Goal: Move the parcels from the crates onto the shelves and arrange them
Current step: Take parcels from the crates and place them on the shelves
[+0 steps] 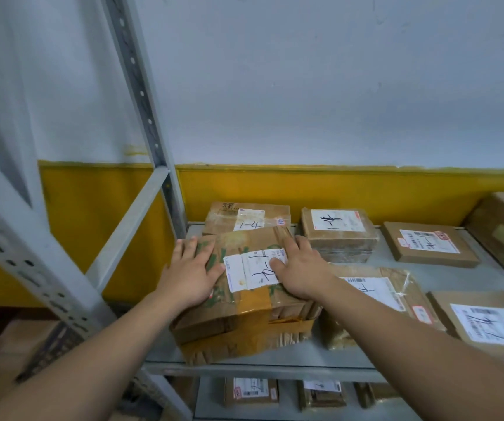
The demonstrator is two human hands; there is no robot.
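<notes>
Head view: your left hand (188,270) and right hand (300,268) lie flat on the taped parcel (244,326) at the left end of the shelf (275,367).

Your fingers (188,246) are straight and a little spread, pressing down on the top and curled round nothing. The left palm covers the top's left edge, and the right palm rests partly on the white label (253,270). The taped parcel sits skewed, its near corner at the shelf's front lip, close against the rear parcel (244,215) and just beside the wrapped parcel (375,291) on its right. Its cardboard looks creased and soft under brown tape, so expect it to give when squeezed. The tape may be slick, and the weight cannot be told from here. Hold it by the two opposite side walls, low down, not by the crumpled near corner, and turn it square.
</notes>
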